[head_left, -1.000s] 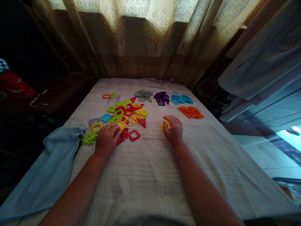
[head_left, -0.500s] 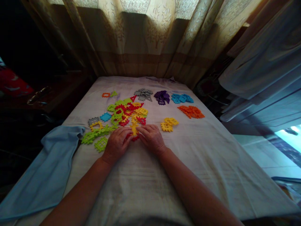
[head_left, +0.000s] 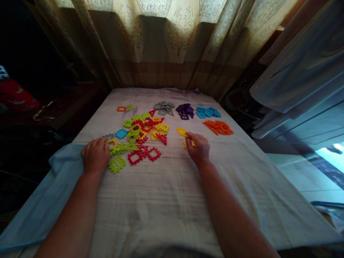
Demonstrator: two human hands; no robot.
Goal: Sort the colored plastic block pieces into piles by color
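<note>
My right hand [head_left: 198, 147] pinches a yellow toothed plastic building piece [head_left: 181, 132] between thumb and fingers. Beneath and behind this hand, other yellow pieces [head_left: 191, 144] are partly covered. My left hand [head_left: 96, 156] lies palm down at the left end of the mixed pile, its fingers bent over the edge and their tips partly hidden. Close to those fingertips are a yellow square frame [head_left: 113, 142], a grey piece [head_left: 109, 136] and a row of linked green pieces [head_left: 123, 148]. Red square frames [head_left: 135, 157] and a green square [head_left: 117, 164] lie between my hands.
Along the far side sit sorted heaps of grey [head_left: 164, 108], purple [head_left: 185, 111], blue [head_left: 208, 112] and orange [head_left: 218, 127] pieces. A mixed pile [head_left: 146, 127] occupies the middle. A light blue cloth [head_left: 56, 193] hangs over the left edge of the sheet-covered table [head_left: 161, 215].
My hands have parted from the middle. The right one has carried a yellow piece rightward to the yellow heap; the left has moved to the pile's left end. Red frames are now uncovered.
</note>
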